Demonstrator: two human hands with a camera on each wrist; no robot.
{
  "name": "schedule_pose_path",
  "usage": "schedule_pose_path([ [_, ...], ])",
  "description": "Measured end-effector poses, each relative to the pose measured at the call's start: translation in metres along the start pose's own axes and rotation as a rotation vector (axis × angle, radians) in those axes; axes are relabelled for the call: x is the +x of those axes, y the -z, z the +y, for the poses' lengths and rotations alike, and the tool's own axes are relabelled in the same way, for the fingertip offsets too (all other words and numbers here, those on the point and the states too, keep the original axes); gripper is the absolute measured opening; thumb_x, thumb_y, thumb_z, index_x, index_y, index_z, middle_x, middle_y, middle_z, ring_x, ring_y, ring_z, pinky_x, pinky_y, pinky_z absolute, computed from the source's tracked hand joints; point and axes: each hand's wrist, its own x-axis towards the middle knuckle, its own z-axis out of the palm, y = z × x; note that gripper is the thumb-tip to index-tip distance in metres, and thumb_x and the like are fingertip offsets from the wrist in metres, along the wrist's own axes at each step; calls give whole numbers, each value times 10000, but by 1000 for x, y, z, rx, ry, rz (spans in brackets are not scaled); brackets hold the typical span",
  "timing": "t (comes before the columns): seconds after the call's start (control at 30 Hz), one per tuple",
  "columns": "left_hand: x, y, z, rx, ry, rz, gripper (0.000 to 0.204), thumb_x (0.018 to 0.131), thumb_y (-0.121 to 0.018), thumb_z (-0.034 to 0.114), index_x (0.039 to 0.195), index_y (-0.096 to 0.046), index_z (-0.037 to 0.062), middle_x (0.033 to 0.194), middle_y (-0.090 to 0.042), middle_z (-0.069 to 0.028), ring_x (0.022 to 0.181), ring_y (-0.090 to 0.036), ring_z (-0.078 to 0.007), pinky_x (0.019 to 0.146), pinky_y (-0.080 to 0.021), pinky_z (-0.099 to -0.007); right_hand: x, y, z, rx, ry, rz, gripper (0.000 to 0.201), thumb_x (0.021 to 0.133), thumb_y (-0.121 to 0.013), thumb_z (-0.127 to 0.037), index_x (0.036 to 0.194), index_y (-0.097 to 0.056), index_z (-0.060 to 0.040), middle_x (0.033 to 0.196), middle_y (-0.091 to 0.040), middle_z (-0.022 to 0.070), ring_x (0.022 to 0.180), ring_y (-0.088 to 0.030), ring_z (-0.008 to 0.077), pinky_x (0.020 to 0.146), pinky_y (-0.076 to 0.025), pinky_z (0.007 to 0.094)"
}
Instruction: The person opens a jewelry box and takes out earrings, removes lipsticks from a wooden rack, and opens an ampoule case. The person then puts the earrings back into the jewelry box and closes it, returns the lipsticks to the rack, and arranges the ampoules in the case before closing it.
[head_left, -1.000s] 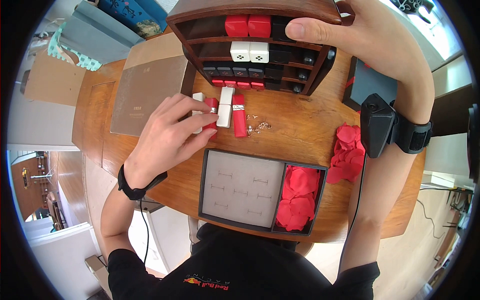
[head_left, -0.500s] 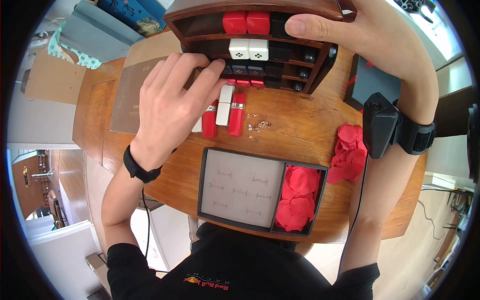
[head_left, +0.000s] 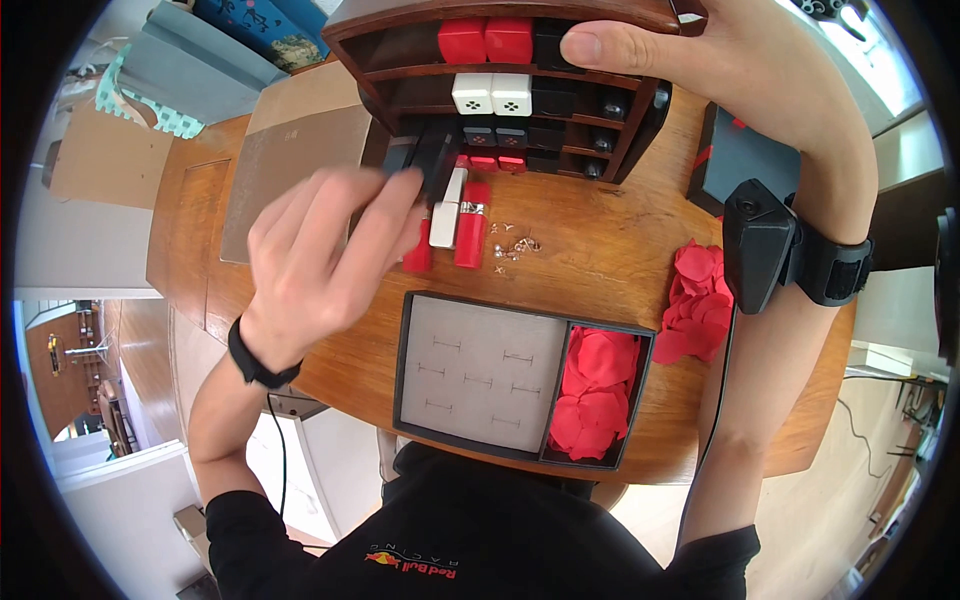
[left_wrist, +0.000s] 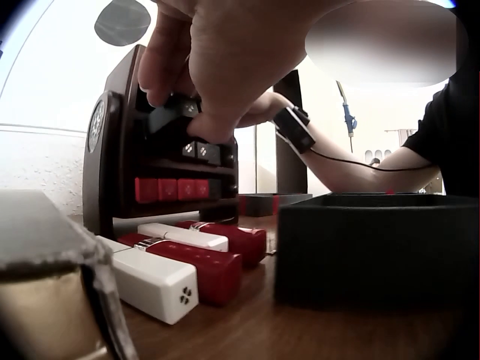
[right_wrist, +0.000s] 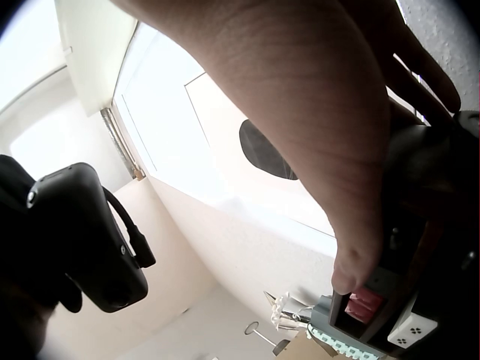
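My left hand (head_left: 325, 250) is at the left front of a dark wooden rack (head_left: 640, 140), pinching black lipstick tubes (head_left: 436, 158) that point toward its third shelf. The left wrist view shows a dark tube (left_wrist: 169, 124) under the fingers. My right hand (head_left: 690, 60) grips the rack's top right corner, thumb along the upper front edge. Red tubes (head_left: 485, 40), white tubes (head_left: 492, 94), black tubes (head_left: 495, 133) and small red tubes (head_left: 498, 161) fill rows on the shelves. In front of the rack lie a white tube (head_left: 446, 222) and a red tube (head_left: 472, 230).
A black box (head_left: 400, 370) with a slotted grey insert and red petals (head_left: 590, 395) stands at the table's front edge. Small jewellery pieces (head_left: 515, 247) lie behind it. Loose petals (head_left: 695, 305) and a dark box (head_left: 740, 160) are at right, a brown box (head_left: 300, 180) at left.
My left hand moved from the tubes on the table up to the third shelf, then drew back toward me with black tubes. My right hand stayed on the rack.
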Motion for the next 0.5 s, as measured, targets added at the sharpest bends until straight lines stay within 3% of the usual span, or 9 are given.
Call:
schedule_pose_path([
  [0.17, -29, 16, 11, -50, -4, -46, 313, 757, -842, 54, 1052, -743, 26, 887, -633, -87, 730, -677, -221, 582, -552, -316, -1, 1, 4, -37, -15, -19, 975, 804, -827, -740, 1316, -622, 64, 1074, -706, 246, 931, -722, 339, 797, -594, 387],
  [0.23, -36, 12, 6, -89, -36, -204, 334, 760, -806, 33, 1086, -732, 36, 914, -619, -84, 755, -675, -215, 587, -549, -309, 1, -2, 1, -32, 11, 3, 975, 805, -825, -742, 1316, -622, 64, 1063, -705, 243, 923, -723, 338, 792, -595, 387],
  [0.3, -37, 8, 6, -68, -42, -227, 346, 759, -780, 23, 1098, -724, 61, 901, -576, -69, 752, -655, -198, 573, -531, -303, 0, -2, -3, -87, 20, 10, 975, 807, -831, -731, 1320, -617, 70, 1065, -703, 242, 923, -721, 330, 794, -594, 382],
  [0.5, -35, 3, 8, -74, -45, -328, 227, 805, -788, 43, 1008, -700, 97, 847, -538, -43, 704, -619, -177, 546, -484, -301, 2, -3, -3, -33, -25, 10, 974, 816, -839, -708, 1343, -603, 77, 1090, -699, 253, 950, -722, 342, 803, -599, 381],
])
